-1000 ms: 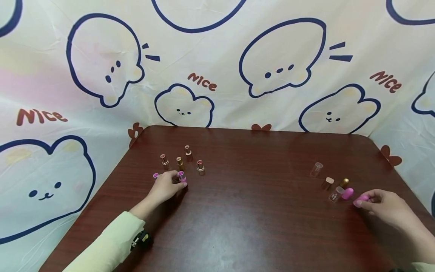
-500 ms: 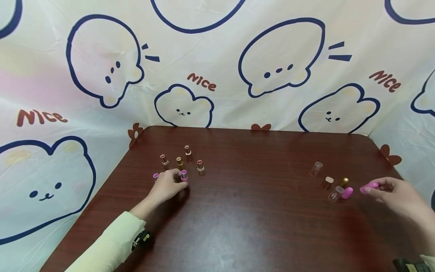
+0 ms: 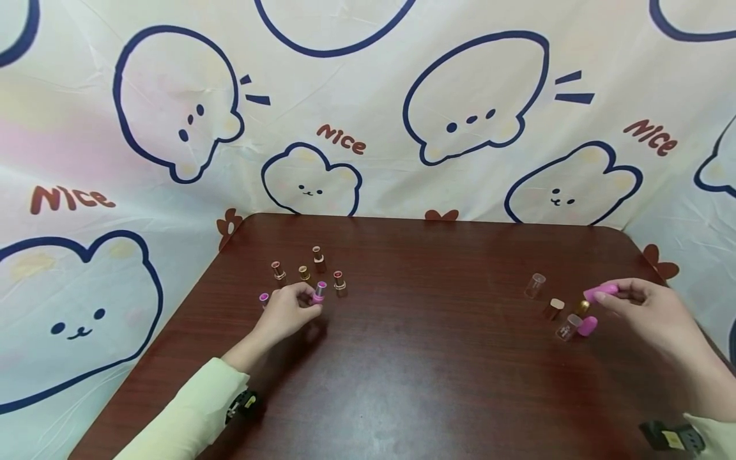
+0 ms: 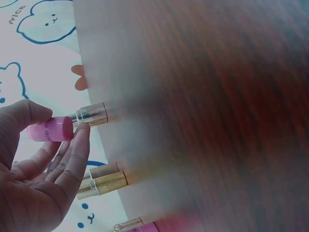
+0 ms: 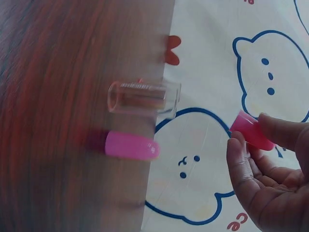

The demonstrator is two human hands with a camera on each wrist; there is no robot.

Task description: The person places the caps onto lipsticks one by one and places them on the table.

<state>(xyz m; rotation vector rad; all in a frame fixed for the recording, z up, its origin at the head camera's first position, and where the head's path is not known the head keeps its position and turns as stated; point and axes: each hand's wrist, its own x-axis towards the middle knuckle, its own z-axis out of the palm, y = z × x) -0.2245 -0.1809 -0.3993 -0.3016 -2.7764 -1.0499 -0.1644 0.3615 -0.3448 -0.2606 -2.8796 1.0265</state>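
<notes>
My left hand [image 3: 283, 318] pinches an uncapped pink lipstick [image 3: 319, 293] between thumb and fingers. Its pink base [image 4: 50, 129] shows in the left wrist view, raised over the table. My right hand [image 3: 655, 314] holds a pink lipstick cap [image 3: 601, 292] up in the air, tilted, by its fingertips. Around the left hand stand several uncapped lipsticks, among them a gold lipstick [image 3: 304, 273], a red-tipped lipstick [image 3: 339, 283] and a second pink lipstick [image 3: 264, 298] partly hidden by the hand. Below the right hand, another pink cap [image 3: 588, 326] stands beside a clear cap [image 3: 568, 328].
A second clear cap [image 3: 535, 286], a brown cap with a pale top [image 3: 554, 309] and a gold cap [image 3: 583, 308] stand at the right. A brown-tipped lipstick [image 3: 319, 259] is farther back at the left. A printed cloth [image 3: 379, 179] hangs behind the dark table [image 3: 414, 358].
My left hand has lifted the pink lipstick and shifted it slightly right. My right hand has raised the pink cap from near the table, moving it farther back, and most recently leftward.
</notes>
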